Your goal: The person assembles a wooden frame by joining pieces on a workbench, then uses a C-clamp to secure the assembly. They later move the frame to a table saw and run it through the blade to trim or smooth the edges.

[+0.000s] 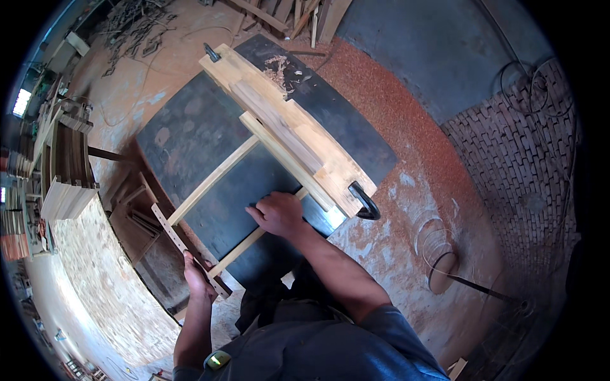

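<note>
A wooden frame lies across the dark tabletop, with two pale slats running between its rails. At the lower left my left hand is closed round the near rail, a narrow strip with a row of small holes. My right hand is closed over the right slat, close to its far end; the underside of the grip is hidden. The left slat is untouched. The far rail of the frame lies against a thick pale board on the table.
Black clamps, one upper left and one lower right, sit at the ends of the board. Wood shavings lie on the dark tabletop. Stacked wooden pieces stand at left. A round object rests on the dusty floor at right.
</note>
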The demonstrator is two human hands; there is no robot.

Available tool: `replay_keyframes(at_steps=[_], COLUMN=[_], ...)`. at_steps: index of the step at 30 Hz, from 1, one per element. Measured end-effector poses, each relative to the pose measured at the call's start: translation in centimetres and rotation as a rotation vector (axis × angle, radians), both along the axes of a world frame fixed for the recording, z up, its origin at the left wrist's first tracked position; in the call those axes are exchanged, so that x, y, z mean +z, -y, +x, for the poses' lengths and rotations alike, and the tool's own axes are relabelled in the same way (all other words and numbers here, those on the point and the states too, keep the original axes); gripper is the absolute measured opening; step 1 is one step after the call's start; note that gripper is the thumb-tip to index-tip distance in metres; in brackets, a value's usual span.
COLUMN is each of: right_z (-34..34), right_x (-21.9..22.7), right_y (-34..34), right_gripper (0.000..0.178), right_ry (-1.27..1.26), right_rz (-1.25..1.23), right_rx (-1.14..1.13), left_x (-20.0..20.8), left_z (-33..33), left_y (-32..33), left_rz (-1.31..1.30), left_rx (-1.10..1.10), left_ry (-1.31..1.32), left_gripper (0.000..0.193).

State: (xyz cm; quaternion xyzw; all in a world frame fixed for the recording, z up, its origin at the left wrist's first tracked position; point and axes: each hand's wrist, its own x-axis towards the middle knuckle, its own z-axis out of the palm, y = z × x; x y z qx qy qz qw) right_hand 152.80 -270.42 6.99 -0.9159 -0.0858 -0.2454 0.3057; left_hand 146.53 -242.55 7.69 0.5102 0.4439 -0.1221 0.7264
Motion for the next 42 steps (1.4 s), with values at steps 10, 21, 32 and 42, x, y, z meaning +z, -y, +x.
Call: replay_keyframes(at_steps=[10, 21, 32, 42], right_z=[3.1, 8.4, 13.9, 17.6], right_x=[0.2, -0.3, -1.0, -1.4], right_y=[-0.9, -2.9, -4.7, -6.0], right_gripper=[0.037, 0.038, 0.038, 0.037], right_ry=[0.002, 0.018, 0.040, 0.019], right_rz=[0.013, 0.036, 0.043, 0.086], right_rx=[0.012, -0.004, 0.011, 0.026], left_x=[0.1, -0.6, -1.9, -2.8], left_z=[3.3, 8.9, 14.0, 17.8], left_y=[-1.0, -3.3, -5.8, -7.5], left_rz=[0.066, 0.014, -0.009, -0.001], left_rx=[-0.006, -0.003, -0.067, -0.042], left_ry=[-0.066, 0.037, 0.148, 0.132], left_gripper=[0.048, 0.038, 0.036, 0.040])
